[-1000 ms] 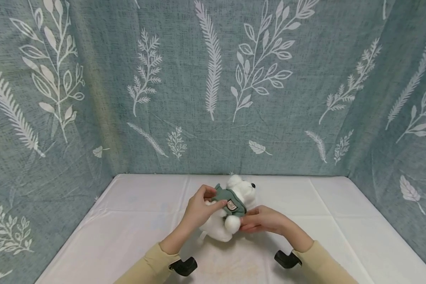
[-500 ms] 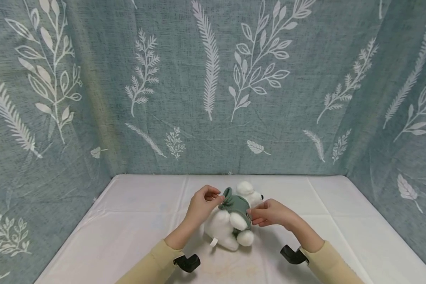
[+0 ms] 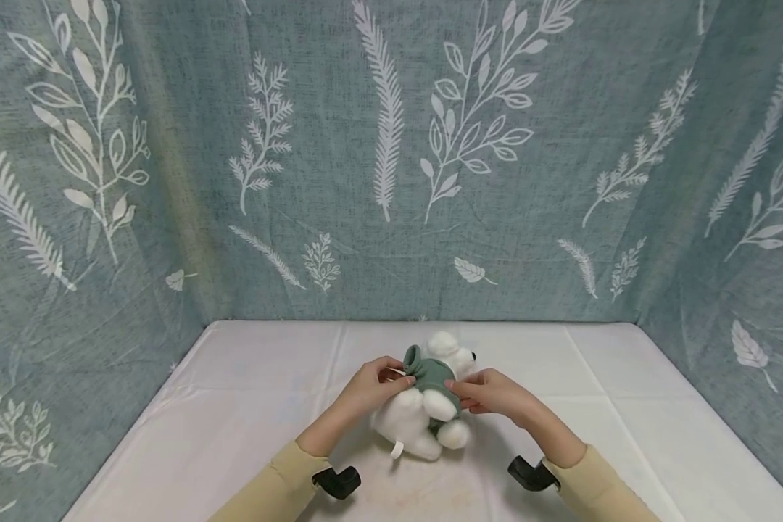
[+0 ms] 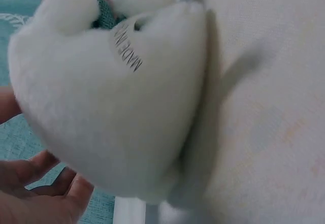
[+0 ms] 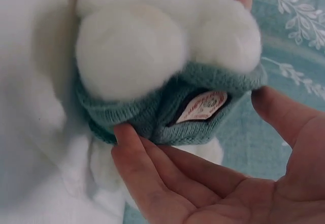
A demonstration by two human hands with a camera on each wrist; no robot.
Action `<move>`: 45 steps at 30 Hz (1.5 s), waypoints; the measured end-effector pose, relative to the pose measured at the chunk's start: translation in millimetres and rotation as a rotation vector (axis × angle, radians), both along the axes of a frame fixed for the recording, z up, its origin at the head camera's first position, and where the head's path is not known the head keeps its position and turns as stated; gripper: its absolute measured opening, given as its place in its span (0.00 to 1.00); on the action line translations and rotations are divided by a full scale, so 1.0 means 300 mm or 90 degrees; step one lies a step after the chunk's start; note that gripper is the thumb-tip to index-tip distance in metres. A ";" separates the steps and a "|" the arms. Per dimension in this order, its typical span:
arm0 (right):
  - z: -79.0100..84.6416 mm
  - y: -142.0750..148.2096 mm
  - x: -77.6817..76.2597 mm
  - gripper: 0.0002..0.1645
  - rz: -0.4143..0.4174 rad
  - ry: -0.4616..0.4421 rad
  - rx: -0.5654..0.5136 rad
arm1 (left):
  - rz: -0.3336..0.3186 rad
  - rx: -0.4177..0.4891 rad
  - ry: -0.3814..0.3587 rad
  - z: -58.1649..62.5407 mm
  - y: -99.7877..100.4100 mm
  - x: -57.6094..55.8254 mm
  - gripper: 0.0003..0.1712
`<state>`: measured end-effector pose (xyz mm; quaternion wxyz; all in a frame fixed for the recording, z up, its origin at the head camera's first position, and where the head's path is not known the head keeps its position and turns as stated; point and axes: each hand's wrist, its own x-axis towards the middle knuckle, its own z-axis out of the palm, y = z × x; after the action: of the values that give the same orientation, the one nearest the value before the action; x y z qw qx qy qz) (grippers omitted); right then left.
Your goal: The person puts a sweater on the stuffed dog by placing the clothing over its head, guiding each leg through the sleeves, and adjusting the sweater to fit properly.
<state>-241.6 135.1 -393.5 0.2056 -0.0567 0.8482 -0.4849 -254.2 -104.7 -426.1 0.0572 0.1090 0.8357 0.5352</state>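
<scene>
A white plush toy (image 3: pixel 411 420) with a black nose lies tilted on the table, head to the far right, wearing a green knitted sweater (image 3: pixel 433 373). At the sweater's left end my left hand (image 3: pixel 375 384) pinches the cloth with thumb and fingers. My right hand (image 3: pixel 499 395) grips its right part, thumb on top and fingers underneath. The right wrist view shows a patch (image 5: pixel 202 107) on the sweater, between right thumb and fingers. In the left wrist view, the toy's rounded rear and its printed tag (image 4: pixel 126 49) face the camera; part of the left hand is hidden.
A white cloth covers the table (image 3: pixel 267 413). Behind and at both sides hangs a blue-green curtain (image 3: pixel 339 145) with white leaf prints. Black wrist mounts (image 3: pixel 336 482) stick out from both sleeves.
The toy has turned, bringing its rear and white tag toward the camera and hiding the patch from the head view. My right thumb has come onto the sweater's top, and the left hand has re-gripped its edge.
</scene>
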 end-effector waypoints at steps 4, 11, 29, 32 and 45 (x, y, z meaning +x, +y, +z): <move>-0.001 -0.013 -0.012 0.36 0.003 0.001 -0.004 | -0.002 -0.012 -0.022 0.006 -0.010 0.009 0.24; -0.003 -0.028 -0.039 0.32 0.010 0.013 0.018 | 0.006 0.026 -0.029 0.003 -0.003 0.052 0.24; -0.027 -0.005 -0.152 0.27 0.110 0.064 -0.001 | -0.091 0.139 -0.058 -0.015 0.015 0.116 0.23; -0.027 -0.003 -0.159 0.27 0.131 0.075 -0.001 | -0.102 0.147 -0.063 -0.016 0.016 0.123 0.23; 0.005 0.025 -0.098 0.26 0.001 0.195 0.007 | -0.187 0.042 -0.016 0.038 -0.042 0.123 0.14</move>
<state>-271.0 142.6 -392.1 0.0742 -0.1294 0.8721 -0.4661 -217.4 -117.3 -414.7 0.1416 0.2257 0.7920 0.5493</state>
